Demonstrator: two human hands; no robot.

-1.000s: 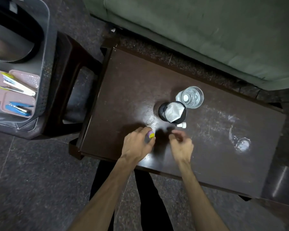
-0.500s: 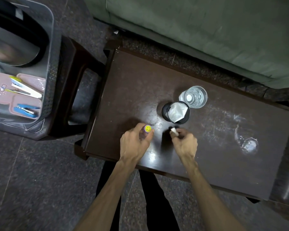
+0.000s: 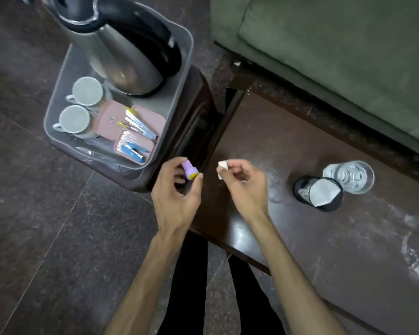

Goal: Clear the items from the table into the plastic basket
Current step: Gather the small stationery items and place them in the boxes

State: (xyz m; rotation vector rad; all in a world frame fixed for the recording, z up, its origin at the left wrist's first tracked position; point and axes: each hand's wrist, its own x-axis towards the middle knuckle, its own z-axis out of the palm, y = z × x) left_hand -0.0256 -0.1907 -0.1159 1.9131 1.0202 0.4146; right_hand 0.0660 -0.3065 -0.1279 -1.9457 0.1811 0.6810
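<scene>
My left hand [image 3: 177,197] pinches a small purple stamp [image 3: 190,169] with a yellow smiley end. My right hand [image 3: 243,187] pinches a small white eraser-like piece [image 3: 222,166]. Both hands hover over the left end of the dark wooden table [image 3: 324,243], just right of the grey plastic basket [image 3: 179,68]. On the table stand a black mesh cup [image 3: 305,192] holding a white folded paper [image 3: 321,195] and a clear drinking glass [image 3: 348,176].
The basket rests on a dark stool [image 3: 191,131] and holds a steel kettle [image 3: 121,52], two white cups [image 3: 87,91], and pink trays [image 3: 136,141] with sachets. A green sofa [image 3: 336,52] runs behind the table. My dark-trousered legs [image 3: 191,286] stand at the table's near edge.
Both hands lifted off the table and moved left toward the basket, the left with the purple stamp, the right with the white piece. The view swung left, showing the whole basket.
</scene>
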